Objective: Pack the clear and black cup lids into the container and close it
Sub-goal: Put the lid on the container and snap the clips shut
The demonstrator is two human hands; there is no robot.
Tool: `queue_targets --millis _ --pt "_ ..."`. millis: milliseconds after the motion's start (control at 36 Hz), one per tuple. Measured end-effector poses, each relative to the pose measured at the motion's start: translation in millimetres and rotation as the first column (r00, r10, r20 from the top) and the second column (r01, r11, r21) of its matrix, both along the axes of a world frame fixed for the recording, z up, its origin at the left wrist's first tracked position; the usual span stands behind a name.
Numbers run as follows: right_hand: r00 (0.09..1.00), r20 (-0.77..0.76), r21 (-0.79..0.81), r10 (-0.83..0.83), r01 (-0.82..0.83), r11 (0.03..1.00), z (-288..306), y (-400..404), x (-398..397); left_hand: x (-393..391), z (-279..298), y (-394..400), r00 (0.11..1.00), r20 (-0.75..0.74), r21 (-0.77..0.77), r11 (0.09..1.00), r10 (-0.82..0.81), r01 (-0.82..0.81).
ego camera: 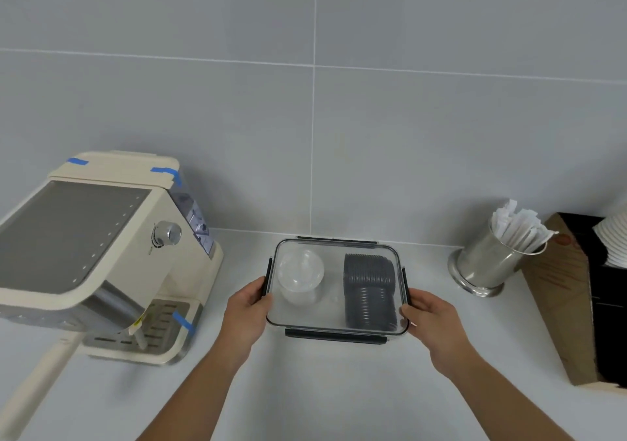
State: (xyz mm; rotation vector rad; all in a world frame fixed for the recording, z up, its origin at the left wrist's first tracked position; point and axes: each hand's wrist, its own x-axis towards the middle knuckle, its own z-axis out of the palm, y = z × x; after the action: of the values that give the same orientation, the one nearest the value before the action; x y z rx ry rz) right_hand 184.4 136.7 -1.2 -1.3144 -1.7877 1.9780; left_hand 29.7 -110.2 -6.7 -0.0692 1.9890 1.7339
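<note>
A clear rectangular container [336,328] with black latch flaps stands on the grey counter, its transparent cover on top. Inside it, a stack of clear cup lids [300,276] lies on the left and a row of black cup lids [369,291] lies on the right. My left hand [246,315] grips the container's left side at the black latch. My right hand [431,322] grips the right side at the other latch. The front latch [336,335] and the back latch [336,239] stick outward.
A cream espresso machine [101,247] with blue tape strips stands at the left. At the right are a steel cup of wrapped straws [488,264] and a brown and black cardboard box [576,305]. A tiled wall rises behind the counter.
</note>
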Motion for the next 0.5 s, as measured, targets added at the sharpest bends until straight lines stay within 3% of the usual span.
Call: queue_targets --millis 500 --pt "0.996 0.085 0.082 0.034 -0.041 0.996 -25 12 -13 -12 -11 12 0.999 -0.021 -0.026 0.999 0.044 -0.045"
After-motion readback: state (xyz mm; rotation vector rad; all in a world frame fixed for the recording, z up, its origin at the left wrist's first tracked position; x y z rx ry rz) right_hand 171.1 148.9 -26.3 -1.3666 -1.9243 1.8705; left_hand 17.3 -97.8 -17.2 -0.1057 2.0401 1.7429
